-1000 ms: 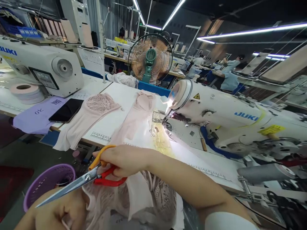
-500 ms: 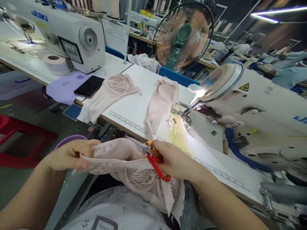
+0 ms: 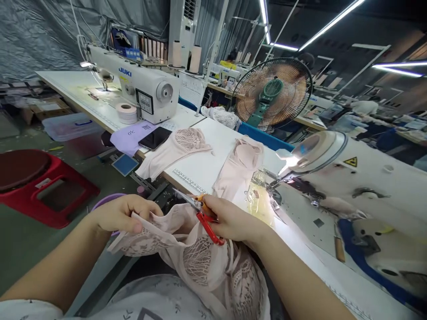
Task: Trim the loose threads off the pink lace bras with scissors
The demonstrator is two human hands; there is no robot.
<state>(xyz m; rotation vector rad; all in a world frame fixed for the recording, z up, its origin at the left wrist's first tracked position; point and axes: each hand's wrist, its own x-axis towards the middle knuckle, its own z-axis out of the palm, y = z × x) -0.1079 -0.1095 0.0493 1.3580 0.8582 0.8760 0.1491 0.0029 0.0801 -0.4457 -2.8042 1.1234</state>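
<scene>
My left hand (image 3: pixel 124 212) pinches the edge of a pale pink lace garment (image 3: pixel 196 258) that lies across my lap. My right hand (image 3: pixel 230 220) grips red and orange scissors (image 3: pixel 200 211), their blades pointing up and left over the garment's top edge. Two more pink garment pieces (image 3: pixel 173 149) (image 3: pixel 238 166) lie flat on the white table (image 3: pixel 213 153) just beyond my hands.
A white Juki sewing machine (image 3: pixel 350 178) with a lit needle area stands at right; a second one (image 3: pixel 140 86) sits at the far left with a tape roll (image 3: pixel 126 113), a phone (image 3: pixel 155 138) and purple paper. A fan (image 3: pixel 271 91) stands behind. A red stool (image 3: pixel 36 182) and a purple basket (image 3: pixel 106 200) are on the floor.
The scissors came from low at the left up to the garment's top edge. My left hand rose from my lap and took the fabric edge. The view swung left.
</scene>
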